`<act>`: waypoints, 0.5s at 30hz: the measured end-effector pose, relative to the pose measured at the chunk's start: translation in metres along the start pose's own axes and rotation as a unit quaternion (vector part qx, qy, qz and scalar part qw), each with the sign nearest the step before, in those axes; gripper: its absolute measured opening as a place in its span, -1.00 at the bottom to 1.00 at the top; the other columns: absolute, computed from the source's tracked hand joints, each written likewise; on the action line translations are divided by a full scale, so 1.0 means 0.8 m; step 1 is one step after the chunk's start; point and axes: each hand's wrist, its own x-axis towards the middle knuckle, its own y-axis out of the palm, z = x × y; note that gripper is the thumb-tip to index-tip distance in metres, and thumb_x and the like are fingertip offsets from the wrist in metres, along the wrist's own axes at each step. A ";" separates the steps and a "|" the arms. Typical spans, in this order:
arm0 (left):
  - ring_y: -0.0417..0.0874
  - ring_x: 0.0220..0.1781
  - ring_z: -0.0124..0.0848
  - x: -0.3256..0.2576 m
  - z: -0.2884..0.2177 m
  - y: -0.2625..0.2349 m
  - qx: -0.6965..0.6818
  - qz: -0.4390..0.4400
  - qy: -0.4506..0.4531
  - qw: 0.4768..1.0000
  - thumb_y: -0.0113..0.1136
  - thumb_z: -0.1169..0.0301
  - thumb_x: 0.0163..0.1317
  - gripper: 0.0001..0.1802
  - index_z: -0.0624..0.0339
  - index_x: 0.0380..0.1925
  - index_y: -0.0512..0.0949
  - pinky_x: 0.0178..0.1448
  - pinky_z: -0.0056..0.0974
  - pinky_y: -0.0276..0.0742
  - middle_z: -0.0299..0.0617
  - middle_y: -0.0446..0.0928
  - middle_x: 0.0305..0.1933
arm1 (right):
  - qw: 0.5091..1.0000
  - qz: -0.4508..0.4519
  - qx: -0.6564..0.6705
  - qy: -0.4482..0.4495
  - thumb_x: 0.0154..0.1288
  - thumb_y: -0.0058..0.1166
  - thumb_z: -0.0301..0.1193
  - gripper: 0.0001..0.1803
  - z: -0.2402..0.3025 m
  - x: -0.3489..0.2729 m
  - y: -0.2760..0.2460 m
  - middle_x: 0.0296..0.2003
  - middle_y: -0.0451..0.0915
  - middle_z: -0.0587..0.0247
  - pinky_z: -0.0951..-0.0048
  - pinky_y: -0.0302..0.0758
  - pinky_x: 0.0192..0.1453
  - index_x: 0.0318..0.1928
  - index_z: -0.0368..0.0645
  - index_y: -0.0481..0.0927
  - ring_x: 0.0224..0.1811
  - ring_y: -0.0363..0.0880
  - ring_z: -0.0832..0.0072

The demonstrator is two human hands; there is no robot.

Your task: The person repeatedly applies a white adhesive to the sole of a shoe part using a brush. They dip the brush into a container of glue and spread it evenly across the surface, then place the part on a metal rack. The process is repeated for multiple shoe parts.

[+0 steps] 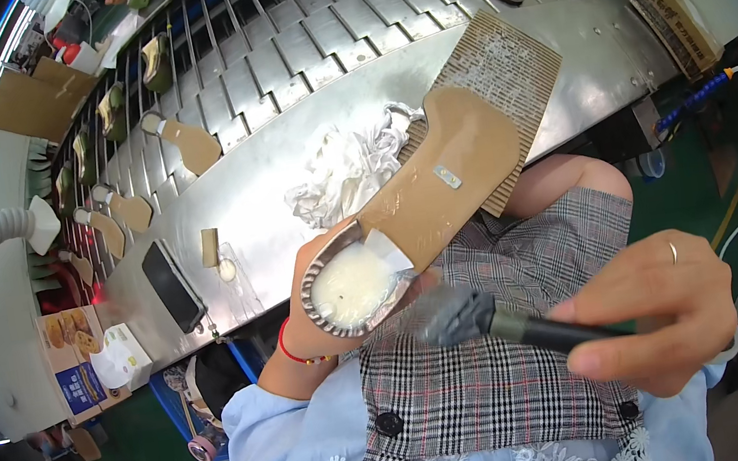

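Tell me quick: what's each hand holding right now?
Left hand: closed, holding the tan sole piece by its heel end.
Right hand: closed, holding a brush by its dark handle.

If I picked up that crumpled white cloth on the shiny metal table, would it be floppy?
Probably floppy: the crumpled white cloth lies bunched in loose folds. It's likely light for its size, since it looks thin. Pushed along the metal table, it would probably slide or bunch up rather than roll, as its heap is uneven.
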 end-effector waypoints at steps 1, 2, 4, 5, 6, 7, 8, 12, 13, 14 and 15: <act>0.69 -0.06 -0.43 0.002 -0.001 -0.002 -0.013 -0.001 -0.020 1.000 0.55 0.45 -0.09 -0.35 0.32 0.06 0.52 0.06 -0.34 0.59 -0.15 0.66 -0.06 | 1.000 -0.010 0.003 -0.003 -0.05 0.20 -0.57 -0.80 -0.001 -0.001 -0.002 -0.39 0.67 -0.06 0.50 0.49 -0.57 -0.33 -0.10 0.69 -0.56 0.62 0.34; 0.69 -0.06 -0.43 0.003 -0.001 -0.003 -0.026 -0.003 -0.040 0.999 0.56 0.45 -0.11 -0.33 0.32 0.07 0.52 0.07 -0.34 0.59 -0.16 0.66 -0.06 | 1.000 -0.018 -0.004 0.005 -0.05 0.20 -0.58 -0.79 -0.001 -0.001 -0.002 -0.39 0.67 -0.06 0.50 0.50 -0.56 -0.33 -0.10 0.69 -0.56 0.62 0.34; 0.69 -0.05 -0.42 -0.005 0.010 -0.001 -0.114 -0.034 -0.079 0.990 0.57 0.44 -0.12 -0.31 0.34 0.07 0.51 0.08 -0.33 0.59 -0.15 0.66 -0.04 | 0.999 -0.034 -0.014 0.022 -0.07 0.21 -0.60 -0.78 -0.004 -0.002 -0.003 -0.40 0.67 -0.05 0.51 0.52 -0.55 -0.32 -0.11 0.69 -0.56 0.62 0.34; 0.69 -0.04 -0.42 -0.011 0.014 -0.001 -0.137 -0.048 -0.078 0.986 0.57 0.43 -0.13 -0.30 0.35 0.08 0.50 0.08 -0.33 0.59 -0.14 0.65 -0.03 | 0.999 -0.027 0.019 0.020 -0.07 0.21 -0.60 -0.77 -0.003 -0.006 -0.002 -0.41 0.67 -0.06 0.50 0.53 -0.54 -0.32 -0.11 0.70 -0.57 0.62 0.34; 0.69 -0.03 -0.41 -0.015 0.017 0.000 -0.160 -0.062 -0.074 0.982 0.58 0.43 -0.14 -0.29 0.36 0.08 0.50 0.09 -0.33 0.59 -0.13 0.65 -0.02 | 0.998 -0.020 0.051 0.017 -0.07 0.22 -0.60 -0.77 -0.004 -0.009 -0.004 -0.41 0.67 -0.06 0.49 0.53 -0.54 -0.32 -0.11 0.70 -0.57 0.61 0.35; 0.69 -0.03 -0.41 -0.012 0.012 0.000 -0.132 -0.061 -0.095 0.985 0.58 0.42 -0.15 -0.28 0.36 0.08 0.50 0.09 -0.34 0.58 -0.13 0.65 -0.02 | 0.998 -0.014 0.057 0.019 -0.17 0.33 -0.58 -0.69 -0.003 -0.009 -0.015 -0.33 0.68 -0.08 0.46 0.60 -0.43 -0.27 -0.16 0.74 -0.46 0.69 0.29; 0.69 -0.03 -0.41 -0.005 0.004 -0.007 -0.040 -0.026 -0.038 0.998 0.59 0.41 -0.16 -0.27 0.36 0.08 0.50 0.09 -0.34 0.58 -0.13 0.65 -0.02 | 0.998 -0.027 0.038 0.034 -0.17 0.33 -0.58 -0.69 -0.004 -0.008 -0.018 -0.32 0.68 -0.09 0.47 0.59 -0.44 -0.28 -0.16 0.74 -0.47 0.69 0.29; 0.70 -0.04 -0.40 -0.011 0.003 -0.020 0.138 -0.029 0.054 0.988 0.61 0.34 -0.20 -0.25 0.34 0.06 0.51 0.08 -0.35 0.58 -0.14 0.65 -0.04 | 0.998 -0.028 0.048 0.008 -0.12 0.29 -0.59 -0.69 -0.028 -0.012 -0.023 -0.30 0.67 -0.11 0.50 0.55 -0.44 -0.23 -0.18 0.72 -0.49 0.65 0.30; 0.70 -0.06 -0.39 -0.014 0.003 -0.017 0.060 -0.059 0.011 0.996 0.61 0.29 -0.20 -0.24 0.33 0.05 0.52 0.06 -0.35 0.59 -0.15 0.66 -0.06 | 0.997 -0.056 0.046 0.002 -0.11 0.27 -0.55 -0.71 -0.034 -0.017 -0.021 -0.31 0.67 -0.11 0.52 0.52 -0.43 -0.25 -0.19 0.71 -0.49 0.63 0.32; 0.71 -0.08 -0.37 -0.017 0.004 -0.013 -0.018 -0.096 -0.027 0.995 0.62 0.25 -0.20 -0.24 0.31 0.04 0.53 0.04 -0.35 0.59 -0.15 0.66 -0.07 | 0.995 -0.085 0.044 -0.005 -0.09 0.25 -0.52 -0.73 -0.038 -0.020 -0.022 -0.32 0.68 -0.11 0.54 0.50 -0.43 -0.27 -0.20 0.70 -0.50 0.60 0.34; 0.71 -0.10 -0.35 -0.018 0.016 -0.019 0.064 -0.094 0.037 0.993 0.61 0.20 -0.20 -0.24 0.29 0.03 0.53 0.02 -0.35 0.59 -0.15 0.66 -0.09 | 0.995 -0.079 0.067 0.002 -0.10 0.26 -0.54 -0.72 -0.039 -0.021 -0.025 -0.32 0.67 -0.13 0.52 0.52 -0.42 -0.25 -0.22 0.71 -0.49 0.62 0.32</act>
